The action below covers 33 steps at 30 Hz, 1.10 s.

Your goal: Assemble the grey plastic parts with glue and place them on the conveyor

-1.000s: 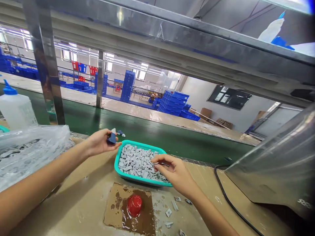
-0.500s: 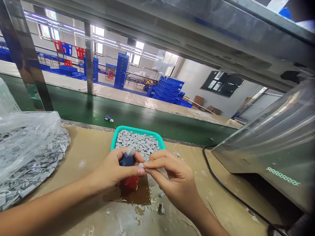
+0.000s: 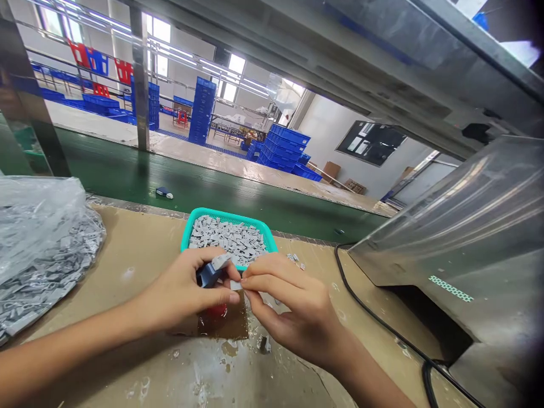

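A dark blue plastic part (image 3: 208,274) with a light grey tip (image 3: 221,261) is gripped in my left hand (image 3: 187,292). My right hand (image 3: 295,309) has its thumb and fingers pinched on a small light grey piece (image 3: 236,285), close against my left fingertips. Whether that piece touches the blue part is hidden by the fingers. Just beyond both hands stands a turquoise basket (image 3: 186,233) filled with small grey plastic pieces (image 3: 232,237). Under my left hand, a red object (image 3: 217,311) shows on a wet-looking brown square (image 3: 225,328).
At the left lies a clear plastic bag (image 3: 46,198) of grey pieces. A green belt (image 3: 238,195) crosses behind the basket, with another blue and grey part (image 3: 164,192) on it. A black cable (image 3: 361,297) and a metal housing (image 3: 425,226) are at the right.
The view has shifted, so the surroundings sit further left and slightly higher. The blue part has tilted in my left hand, its grey tip now leaning right. Both hands keep their grips.
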Each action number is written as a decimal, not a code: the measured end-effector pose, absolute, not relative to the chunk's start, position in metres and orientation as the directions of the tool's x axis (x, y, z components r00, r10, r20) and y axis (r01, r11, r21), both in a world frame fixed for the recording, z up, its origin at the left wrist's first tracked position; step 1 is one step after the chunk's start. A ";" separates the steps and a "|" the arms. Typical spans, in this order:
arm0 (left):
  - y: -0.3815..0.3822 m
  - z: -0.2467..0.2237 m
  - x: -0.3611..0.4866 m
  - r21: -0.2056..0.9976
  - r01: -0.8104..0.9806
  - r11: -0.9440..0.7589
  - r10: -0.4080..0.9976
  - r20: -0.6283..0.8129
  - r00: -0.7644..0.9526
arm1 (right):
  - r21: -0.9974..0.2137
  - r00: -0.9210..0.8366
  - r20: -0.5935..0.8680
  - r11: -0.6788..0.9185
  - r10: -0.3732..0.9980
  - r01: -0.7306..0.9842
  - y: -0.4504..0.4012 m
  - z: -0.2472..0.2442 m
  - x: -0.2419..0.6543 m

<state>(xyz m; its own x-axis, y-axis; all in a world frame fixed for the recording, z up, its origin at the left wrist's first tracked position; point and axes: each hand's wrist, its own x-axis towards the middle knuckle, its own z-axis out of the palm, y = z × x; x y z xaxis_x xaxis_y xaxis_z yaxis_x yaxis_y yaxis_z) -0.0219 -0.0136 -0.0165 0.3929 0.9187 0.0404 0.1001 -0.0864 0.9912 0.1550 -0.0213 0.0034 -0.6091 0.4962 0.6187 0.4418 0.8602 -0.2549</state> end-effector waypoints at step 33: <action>0.008 -0.013 -0.031 0.733 -0.570 0.371 0.927 -0.262 0.267 | -0.322 -0.494 0.424 0.636 0.759 0.701 -0.036 -0.073 0.184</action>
